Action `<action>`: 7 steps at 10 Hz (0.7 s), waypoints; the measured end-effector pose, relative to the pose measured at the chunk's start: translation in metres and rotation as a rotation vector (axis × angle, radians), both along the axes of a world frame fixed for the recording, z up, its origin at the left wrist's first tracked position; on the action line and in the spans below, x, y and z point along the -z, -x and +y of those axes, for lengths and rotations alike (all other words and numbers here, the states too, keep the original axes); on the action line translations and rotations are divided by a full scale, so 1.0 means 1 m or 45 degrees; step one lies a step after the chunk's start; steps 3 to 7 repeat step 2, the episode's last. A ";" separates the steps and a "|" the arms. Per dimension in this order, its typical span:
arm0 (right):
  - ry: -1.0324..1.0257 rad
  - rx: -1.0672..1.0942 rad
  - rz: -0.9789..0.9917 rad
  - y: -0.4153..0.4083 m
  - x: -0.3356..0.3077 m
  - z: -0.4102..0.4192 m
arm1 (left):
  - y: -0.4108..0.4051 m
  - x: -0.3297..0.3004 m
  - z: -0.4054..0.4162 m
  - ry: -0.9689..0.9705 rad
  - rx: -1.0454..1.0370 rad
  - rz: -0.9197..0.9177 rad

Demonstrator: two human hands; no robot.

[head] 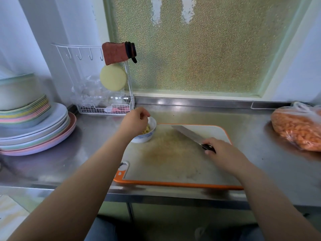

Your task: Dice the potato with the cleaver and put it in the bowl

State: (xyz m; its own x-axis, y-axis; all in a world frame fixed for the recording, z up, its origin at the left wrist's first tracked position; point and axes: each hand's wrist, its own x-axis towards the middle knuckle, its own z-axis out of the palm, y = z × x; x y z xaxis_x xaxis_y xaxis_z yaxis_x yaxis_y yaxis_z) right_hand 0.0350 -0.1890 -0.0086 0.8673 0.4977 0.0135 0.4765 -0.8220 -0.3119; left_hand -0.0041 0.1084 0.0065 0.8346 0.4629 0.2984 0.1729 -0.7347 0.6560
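A small white bowl with blue pattern [149,135] stands at the far left corner of the orange-rimmed cutting board [173,184]. Yellowish diced potato [146,129] lies inside it. My left hand [134,120] hovers over the bowl with its fingers curled downward; whether it holds any pieces is hidden. The cleaver [188,132] lies flat on the board, blade pointing away to the left. My right hand [220,150] grips its dark handle [207,146]. The board shows a brownish stain and no potato pieces.
A stack of pastel plates [34,133] stands at the left on the steel counter [260,136]. A white wire rack [104,101] with a sponge and cloth stands behind the bowl. A plastic bag of orange pieces [298,129] lies at the right.
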 end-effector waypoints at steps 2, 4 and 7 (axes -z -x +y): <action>-0.028 -0.039 0.038 0.000 0.006 -0.011 | 0.003 -0.001 -0.013 0.023 0.078 -0.008; -0.028 -0.039 0.038 0.000 0.006 -0.011 | 0.003 -0.001 -0.013 0.023 0.078 -0.008; -0.028 -0.039 0.038 0.000 0.006 -0.011 | 0.003 -0.001 -0.013 0.023 0.078 -0.008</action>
